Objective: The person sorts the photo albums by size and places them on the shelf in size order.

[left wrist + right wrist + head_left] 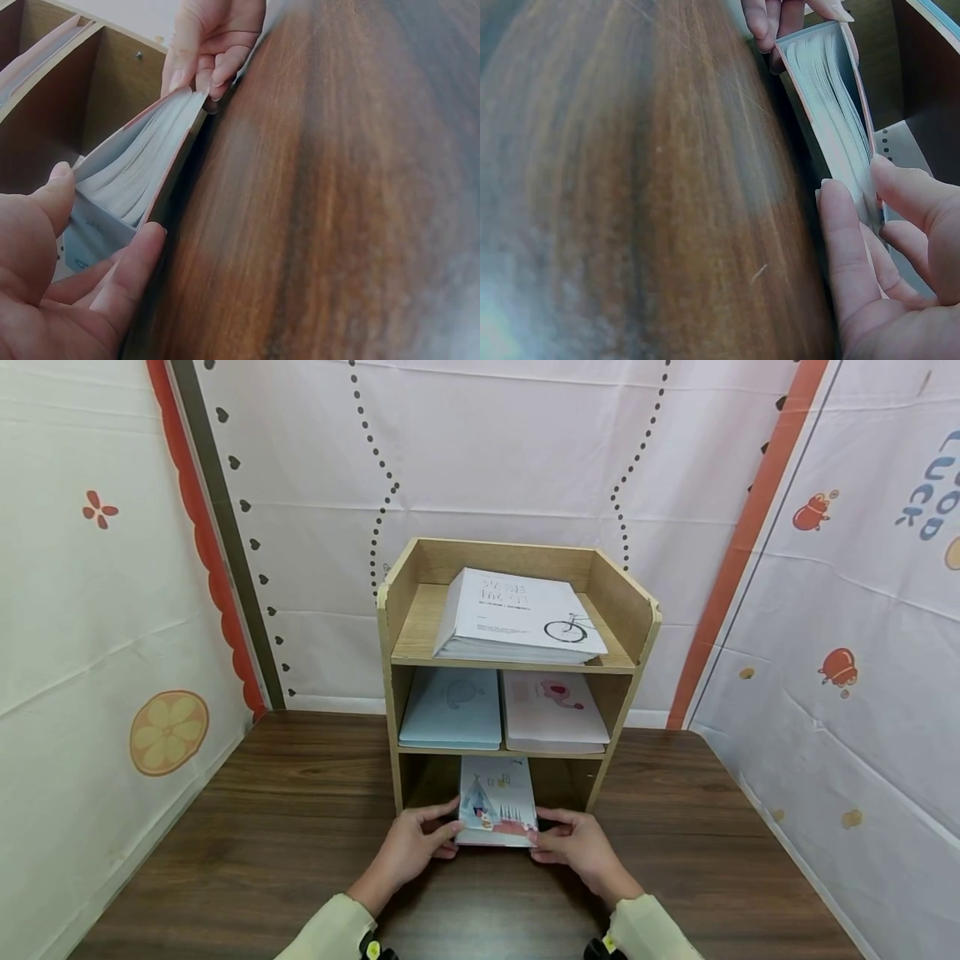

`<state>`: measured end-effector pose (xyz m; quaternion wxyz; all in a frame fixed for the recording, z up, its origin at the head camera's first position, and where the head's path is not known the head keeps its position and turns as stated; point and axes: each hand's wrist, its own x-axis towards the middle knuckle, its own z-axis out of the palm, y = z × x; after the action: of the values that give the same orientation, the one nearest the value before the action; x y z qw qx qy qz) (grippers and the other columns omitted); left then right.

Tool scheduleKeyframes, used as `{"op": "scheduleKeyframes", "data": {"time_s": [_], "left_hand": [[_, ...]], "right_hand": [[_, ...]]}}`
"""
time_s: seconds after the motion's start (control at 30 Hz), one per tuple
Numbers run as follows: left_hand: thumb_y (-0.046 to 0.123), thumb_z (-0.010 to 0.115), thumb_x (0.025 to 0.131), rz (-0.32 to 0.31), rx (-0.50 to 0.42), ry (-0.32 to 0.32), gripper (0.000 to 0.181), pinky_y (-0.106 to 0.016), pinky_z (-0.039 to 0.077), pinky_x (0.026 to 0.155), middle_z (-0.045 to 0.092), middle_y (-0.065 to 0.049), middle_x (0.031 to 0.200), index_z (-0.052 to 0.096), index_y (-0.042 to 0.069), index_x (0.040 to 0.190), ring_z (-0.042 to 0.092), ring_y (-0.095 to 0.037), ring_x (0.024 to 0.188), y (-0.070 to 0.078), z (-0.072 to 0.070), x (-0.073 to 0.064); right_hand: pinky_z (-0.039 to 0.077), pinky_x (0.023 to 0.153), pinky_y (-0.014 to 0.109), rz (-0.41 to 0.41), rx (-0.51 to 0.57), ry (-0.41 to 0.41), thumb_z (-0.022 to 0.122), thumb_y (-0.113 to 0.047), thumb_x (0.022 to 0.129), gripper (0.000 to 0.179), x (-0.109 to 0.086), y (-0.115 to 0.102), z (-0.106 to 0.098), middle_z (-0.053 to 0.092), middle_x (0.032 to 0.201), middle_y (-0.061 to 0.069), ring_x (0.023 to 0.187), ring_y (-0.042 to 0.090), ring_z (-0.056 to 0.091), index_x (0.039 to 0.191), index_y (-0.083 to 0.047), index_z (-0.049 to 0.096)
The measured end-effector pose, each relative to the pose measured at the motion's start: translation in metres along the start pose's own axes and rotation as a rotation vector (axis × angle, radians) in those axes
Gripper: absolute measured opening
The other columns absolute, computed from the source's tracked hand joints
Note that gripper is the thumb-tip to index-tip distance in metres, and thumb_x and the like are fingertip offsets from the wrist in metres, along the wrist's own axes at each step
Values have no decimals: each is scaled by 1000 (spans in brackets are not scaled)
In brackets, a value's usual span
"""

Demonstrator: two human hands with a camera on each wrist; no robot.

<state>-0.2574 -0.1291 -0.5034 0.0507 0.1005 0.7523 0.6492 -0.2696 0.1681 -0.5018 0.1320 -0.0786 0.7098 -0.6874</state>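
Note:
A thick book (497,802) with an illustrated cover lies partly inside the bottom compartment of a wooden shelf (517,665), its near end sticking out over the table. My left hand (416,843) grips its left near corner, thumb on top and fingers below. On the opposite corner, my right hand (573,846) pinches the book the same way. Both wrist views show the page edges (142,161) between the covers, with a thumb on the upper cover and fingertips (840,206) beneath the lower one.
On the top shelf lies a thick white book (517,614) with a bicycle drawing. The middle compartment holds a blue book (452,706) on the left and a pink book (553,708) on the right. A brown wooden table (300,810) supports the shelf, and printed cloth (495,452) hangs behind.

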Motion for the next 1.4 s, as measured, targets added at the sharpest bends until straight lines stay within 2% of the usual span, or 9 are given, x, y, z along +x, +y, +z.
{"op": "scheduleKeyframes", "data": {"time_s": [0.57,0.83,1.13,1.4], "left_hand": [[23,71,97,30,27,32,45,-32,65,71,67,-26,129,63,9,140,75,-24,82,-4,2,7],[22,70,99,19,49,35,45,-32,65,69,66,-26,132,62,9,141,76,-25,80,-2,2,8],[21,67,100,12,57,54,43,-34,65,66,68,-26,129,61,10,142,75,-28,76,-1,4,9],[23,66,101,7,72,55,44,-32,65,68,67,-26,129,61,10,143,75,-24,78,-1,3,11]], "right_hand": [[65,79,39,10,27,51,75,-3,92,55,6,2,1,73,93,14,80,22,74,141,10,54],[66,74,36,19,16,74,76,-5,92,54,9,2,1,72,88,14,74,21,75,140,10,55],[66,73,37,27,8,86,76,-7,92,54,12,0,2,74,90,16,73,21,75,139,9,57],[66,71,37,22,5,110,76,-7,92,53,13,-1,4,74,89,19,71,22,75,139,10,56]]}}
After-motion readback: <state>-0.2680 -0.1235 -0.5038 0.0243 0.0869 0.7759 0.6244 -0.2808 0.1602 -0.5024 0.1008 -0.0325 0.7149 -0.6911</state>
